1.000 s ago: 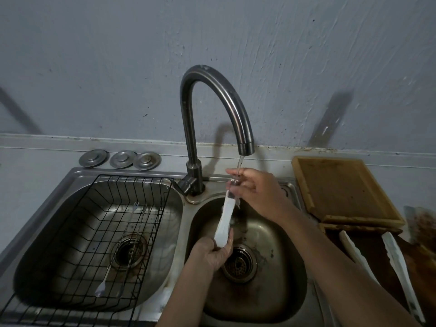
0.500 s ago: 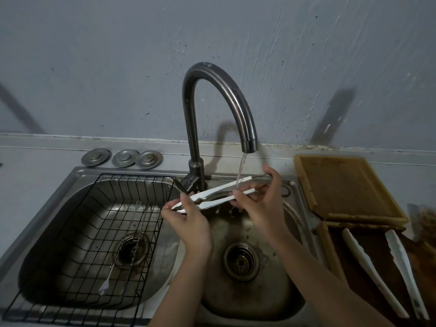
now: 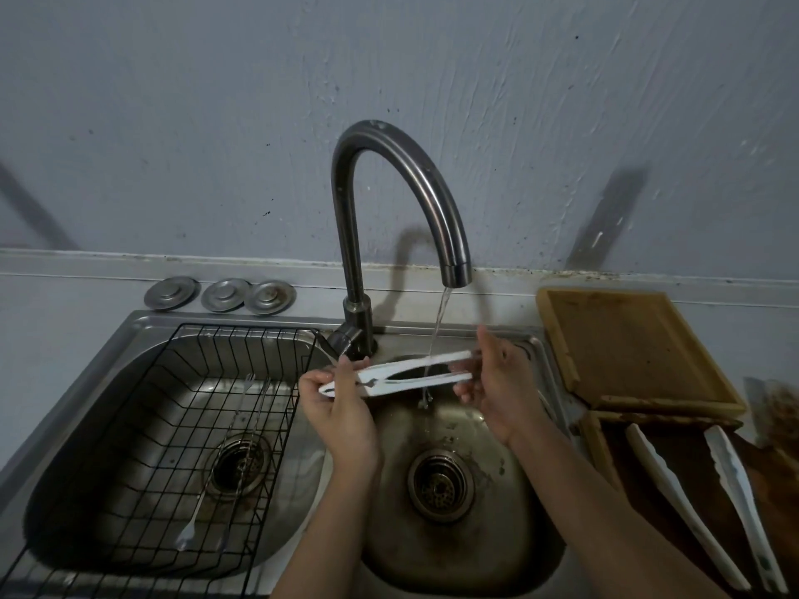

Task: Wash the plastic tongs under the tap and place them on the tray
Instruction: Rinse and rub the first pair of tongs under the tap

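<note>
White plastic tongs [image 3: 402,376] lie level over the right sink bowl [image 3: 510,529], under a thin stream of water from the curved tap [image 3: 389,175]. My left hand [image 3: 341,408] grips their joined end at the left. My right hand [image 3: 497,382] holds their two spread tips at the right. The water strikes the arms near the right hand. To the right stands an empty pale wooden tray [image 3: 622,343]. In front of it a darker tray [image 3: 605,451] holds two more white tongs [image 3: 683,503].
A black wire rack [image 3: 181,425] sits in the left sink bowl with thin metal forks [image 3: 207,495] lying in it. Three round metal sink plugs [image 3: 220,294] rest on the ledge behind. A brownish object [image 3: 778,408] shows at the right edge.
The tongs went from hanging upright in the right bowl to lying level under the tap. My left hand rose to the joined end; my right hand shifted right to the tips.
</note>
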{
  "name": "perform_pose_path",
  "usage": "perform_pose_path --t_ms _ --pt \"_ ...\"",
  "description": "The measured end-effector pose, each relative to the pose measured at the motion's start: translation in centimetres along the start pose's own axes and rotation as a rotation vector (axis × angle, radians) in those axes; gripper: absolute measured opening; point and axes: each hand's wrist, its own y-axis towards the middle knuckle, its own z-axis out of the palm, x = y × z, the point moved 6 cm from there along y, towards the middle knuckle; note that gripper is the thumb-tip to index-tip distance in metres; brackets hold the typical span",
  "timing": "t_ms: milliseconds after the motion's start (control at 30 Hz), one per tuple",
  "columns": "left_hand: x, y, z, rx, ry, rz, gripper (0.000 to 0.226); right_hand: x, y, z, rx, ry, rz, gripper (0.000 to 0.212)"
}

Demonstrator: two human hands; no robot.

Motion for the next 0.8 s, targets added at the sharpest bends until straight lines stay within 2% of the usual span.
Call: perform_pose_path --t_ms 100,167,233,267,333,400,500,533,600,633,700,800 --pt "0.5 0.7 0.7 0.042 -0.102 -0.184 0.026 -0.1 -0.1 -0.7 -0.010 0.021 -0.028 0.022" --pt "0.9 1.6 1.0 0.181 -0.060 -0.311 0.005 0.3 -0.3 -0.9 0.040 -0.008 -0.106 0.022" --pt "1.1 1.7 0.9 0.328 0.057 -0.374 0.018 1.5 -0.5 -1.2 0.101 -0.084 -0.235 0.023" --pt "1.2 1.7 0.7 0.355 0.128 -0.343 0.019 2.0 -0.6 -1.4 0.112 -0.112 -0.294 0.022" --pt "0.5 1.6 0.2 0.284 0.273 -0.160 0.010 2.7 -0.7 -1.5 0.103 -0.126 -0.360 0.018" --pt "-0.1 1.5 -0.4 0.148 0.365 0.045 0.023 2.8 -1.0 -0.9 0.081 -0.191 -0.403 0.024" --pt "-0.5 1.3 -1.0 0.063 0.304 0.173 0.034 2.4 -1.2 -0.2 -0.001 -0.444 -0.446 0.053" --pt "-0.7 1.1 -1.1 0.070 0.286 0.201 0.032 2.5 -1.2 0.0 -0.009 -0.492 -0.465 0.056" --pt "-1.0 1.1 -1.3 0.084 0.293 0.256 0.033 2.9 -1.1 0.2 0.013 -0.594 -0.560 0.046" --pt "-1.1 1.4 -1.5 0.090 0.312 0.278 0.034 3.2 -1.1 0.3 0.022 -0.696 -0.628 0.041" --pt "-1.2 2.0 -1.8 0.078 0.344 0.286 0.037 3.8 -0.9 0.9 0.060 -0.951 -0.738 0.046" --pt "-1.1 2.9 -1.7 0.087 0.430 0.298 0.038 3.1 -0.5 2.1 0.206 -1.427 -0.747 0.049"
